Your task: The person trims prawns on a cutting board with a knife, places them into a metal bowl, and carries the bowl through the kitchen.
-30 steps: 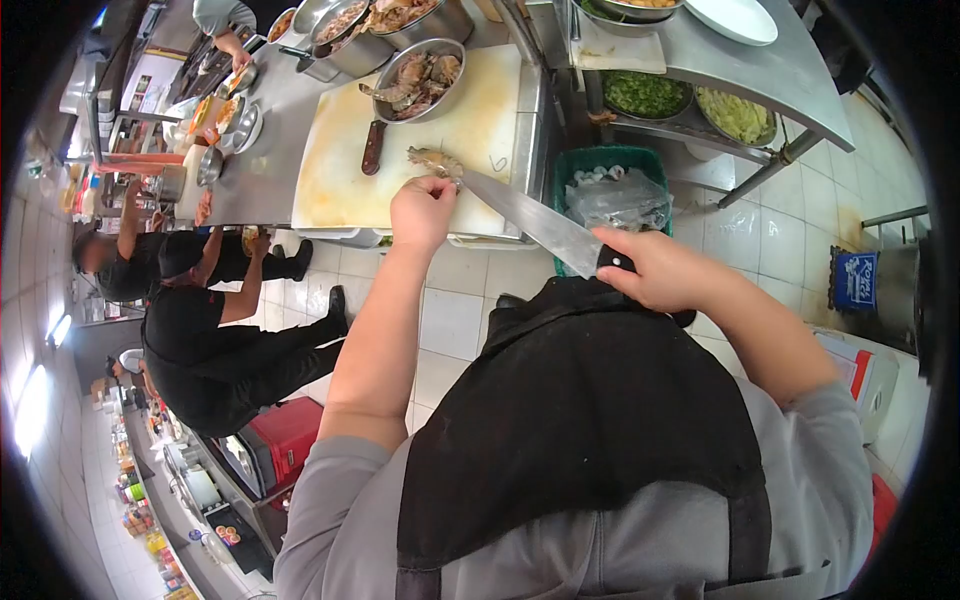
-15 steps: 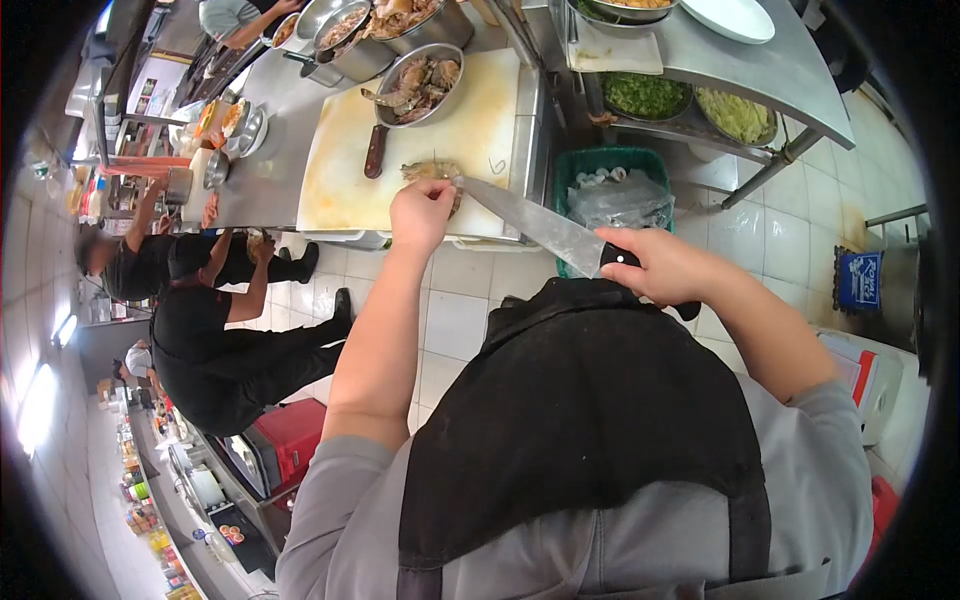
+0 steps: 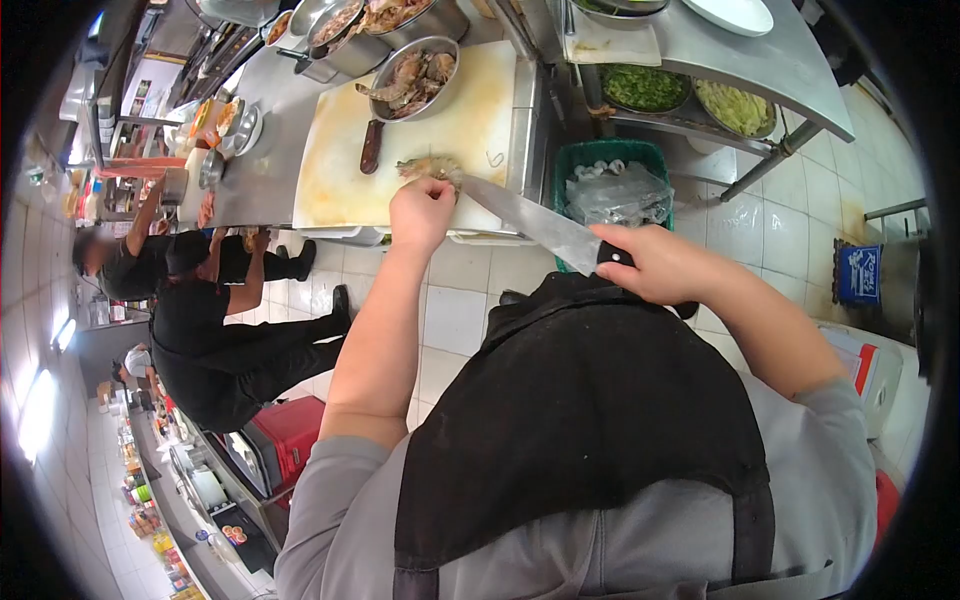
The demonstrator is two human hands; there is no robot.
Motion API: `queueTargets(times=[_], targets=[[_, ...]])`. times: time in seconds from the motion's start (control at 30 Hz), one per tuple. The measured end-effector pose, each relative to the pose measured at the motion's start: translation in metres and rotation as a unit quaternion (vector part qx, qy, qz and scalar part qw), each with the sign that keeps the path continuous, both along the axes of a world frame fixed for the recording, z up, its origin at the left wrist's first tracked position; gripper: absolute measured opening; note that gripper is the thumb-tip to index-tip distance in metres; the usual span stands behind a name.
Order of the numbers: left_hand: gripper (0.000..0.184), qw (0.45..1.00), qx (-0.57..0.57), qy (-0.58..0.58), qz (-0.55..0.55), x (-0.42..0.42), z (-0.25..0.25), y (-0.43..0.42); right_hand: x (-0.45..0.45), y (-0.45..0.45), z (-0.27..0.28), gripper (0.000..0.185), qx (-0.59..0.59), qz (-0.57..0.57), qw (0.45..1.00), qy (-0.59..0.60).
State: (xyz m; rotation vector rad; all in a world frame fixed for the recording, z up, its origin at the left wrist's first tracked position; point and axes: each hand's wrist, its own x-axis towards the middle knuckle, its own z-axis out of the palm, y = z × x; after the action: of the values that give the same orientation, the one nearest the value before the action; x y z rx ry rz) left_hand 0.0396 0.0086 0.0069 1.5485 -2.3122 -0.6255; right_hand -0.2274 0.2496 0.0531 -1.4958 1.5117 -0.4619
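My right hand [image 3: 655,264] is wrapped round the black handle of a large knife [image 3: 540,222], whose blade points up and left to the shrimp [image 3: 430,166]. The shrimp lies on the white cutting board [image 3: 330,150]. My left hand [image 3: 424,210] is closed in a pinch against the shrimp's lower side, beside the knife tip; its fingertips partly hide the shrimp. Above on the board stand a brown-handled knife [image 3: 371,147], lying flat, and a metal bowl of shrimp [image 3: 417,80]. A thin scrap [image 3: 495,159] lies right of the shrimp.
Metal pots [image 3: 360,52] stand behind the bowl. A green bin [image 3: 612,160] holding plastic bags is right of the board. Beyond it a steel table [image 3: 780,70] has trays of greens [image 3: 645,88] beneath. Two people in black [image 3: 190,330] stand at the left.
My hands keep nearly the same places at the shrimp, with the knife still held. At the upper left, a co-worker's arm has gone out of view.
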Motion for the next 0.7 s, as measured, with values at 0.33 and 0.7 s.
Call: queueTargets(times=[0.33, 0.7], targets=[[0.024, 1.000, 0.001, -0.017, 0.007, 0.001, 0.011, 0.007, -0.007, 0.011, -0.006, 0.054, -0.008, 0.010, 1.000, -0.021], [0.023, 1.000, 0.000, -0.018, 0.023, 0.002, 0.006, 0.010, -0.005, 0.011, -0.007, 0.056, -0.029, 0.033, 0.999, -0.019]])
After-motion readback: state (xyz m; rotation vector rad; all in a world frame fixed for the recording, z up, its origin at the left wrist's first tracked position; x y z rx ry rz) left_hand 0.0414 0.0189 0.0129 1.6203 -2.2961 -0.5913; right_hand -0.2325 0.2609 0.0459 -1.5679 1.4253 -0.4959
